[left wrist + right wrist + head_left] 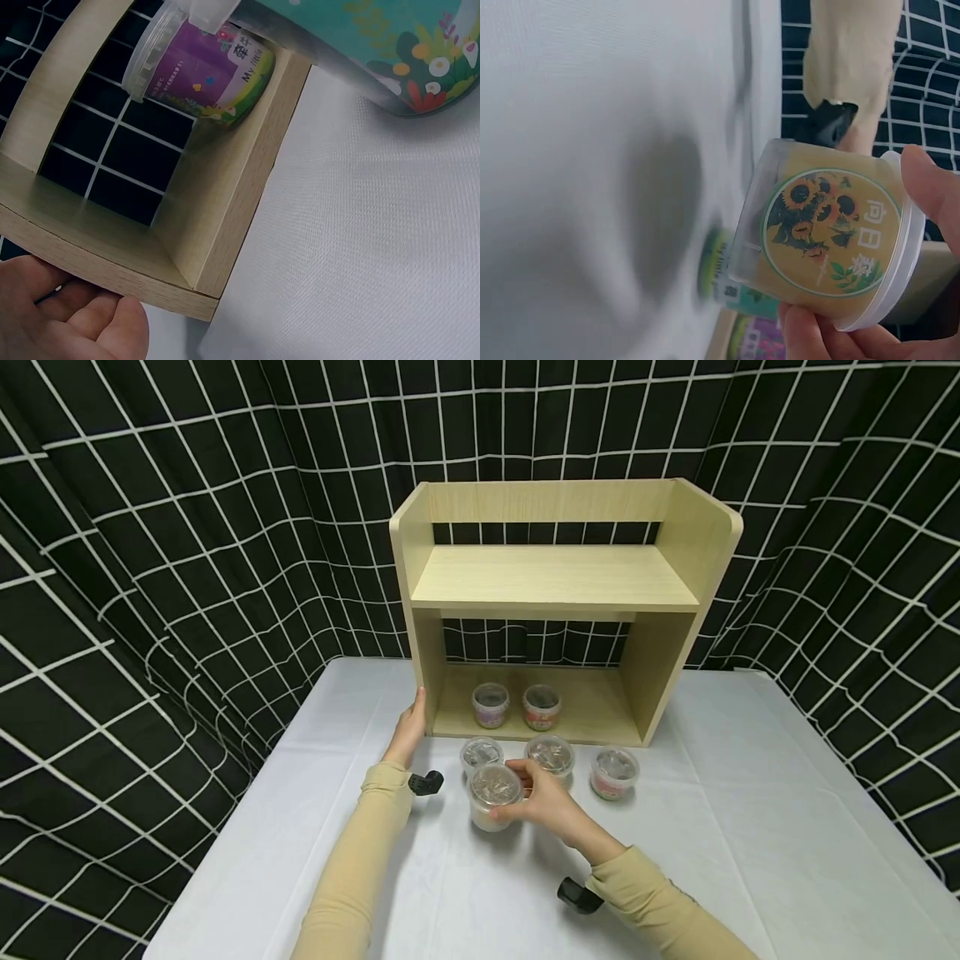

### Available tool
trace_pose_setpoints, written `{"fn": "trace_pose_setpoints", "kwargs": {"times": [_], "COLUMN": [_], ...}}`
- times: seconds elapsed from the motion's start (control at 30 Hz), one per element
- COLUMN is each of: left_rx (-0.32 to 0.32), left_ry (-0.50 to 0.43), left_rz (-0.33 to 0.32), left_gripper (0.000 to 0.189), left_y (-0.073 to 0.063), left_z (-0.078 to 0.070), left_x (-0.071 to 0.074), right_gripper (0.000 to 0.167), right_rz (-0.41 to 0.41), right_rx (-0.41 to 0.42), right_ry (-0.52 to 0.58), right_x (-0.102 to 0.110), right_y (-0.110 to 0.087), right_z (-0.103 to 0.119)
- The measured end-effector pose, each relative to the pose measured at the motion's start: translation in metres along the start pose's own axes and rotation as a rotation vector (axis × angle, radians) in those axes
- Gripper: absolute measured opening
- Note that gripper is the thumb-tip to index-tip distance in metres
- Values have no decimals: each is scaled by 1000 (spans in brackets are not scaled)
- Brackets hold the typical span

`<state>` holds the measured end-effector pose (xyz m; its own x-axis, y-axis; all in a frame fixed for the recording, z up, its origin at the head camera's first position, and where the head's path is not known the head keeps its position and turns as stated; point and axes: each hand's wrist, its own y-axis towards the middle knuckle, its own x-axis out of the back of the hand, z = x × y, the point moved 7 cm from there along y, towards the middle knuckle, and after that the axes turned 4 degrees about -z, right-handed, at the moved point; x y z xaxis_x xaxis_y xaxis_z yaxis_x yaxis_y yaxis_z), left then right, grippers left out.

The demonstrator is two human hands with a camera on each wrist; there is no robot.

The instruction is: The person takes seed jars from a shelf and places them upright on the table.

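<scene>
My right hand (551, 806) grips a clear round plastic tub (495, 787) by its lid end, thumb on one side and fingers on the other. In the right wrist view, the tub's yellow label (829, 232) shows sunflowers, and a shadow falls on the cloth apart from it. My left hand (407, 727) touches the outer face of the left side panel of a wooden shelf unit (555, 575), near its lower front. Its fingers (124, 330) lie against that panel. Just behind the held tub stands another lidded tub (482, 752), whose label (427, 52) looks teal.
On the lower shelf are a purple-labelled tub (491, 706) and a red-labelled tub (542, 707). Two more tubs stand in front of the unit: one behind my right hand (551, 753), one farther right (615, 774). White cloth (750, 827) covers the table; black gridded curtains surround it.
</scene>
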<state>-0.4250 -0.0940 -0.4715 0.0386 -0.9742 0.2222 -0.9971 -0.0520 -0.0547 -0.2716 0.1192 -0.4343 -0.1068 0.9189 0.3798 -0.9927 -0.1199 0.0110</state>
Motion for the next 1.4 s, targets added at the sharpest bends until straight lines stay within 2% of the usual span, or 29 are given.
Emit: {"fn": "trace_pose_setpoints", "kwargs": {"times": [0.23,0.5,0.8,1.4], "left_rx": [3,13,23,20], "left_ry": [-12,-6,-10,-12], "left_rz": [-4,0,-4,1], "left_gripper": [90,92,93,90], "left_y": [0,2,2,2], "left_z": [-2,0,0,2], "left_x": [1,1,1,0], "right_gripper": [78,79,82,83], "right_rz": [22,30,42,57], "right_rx": [43,62,129,113], "right_ry": [-3,-69,-103,-103], "right_x": [-10,-19,-27,-33], "right_y": [0,0,-2,-6], "right_z": [-2,-7,-6,-6]}}
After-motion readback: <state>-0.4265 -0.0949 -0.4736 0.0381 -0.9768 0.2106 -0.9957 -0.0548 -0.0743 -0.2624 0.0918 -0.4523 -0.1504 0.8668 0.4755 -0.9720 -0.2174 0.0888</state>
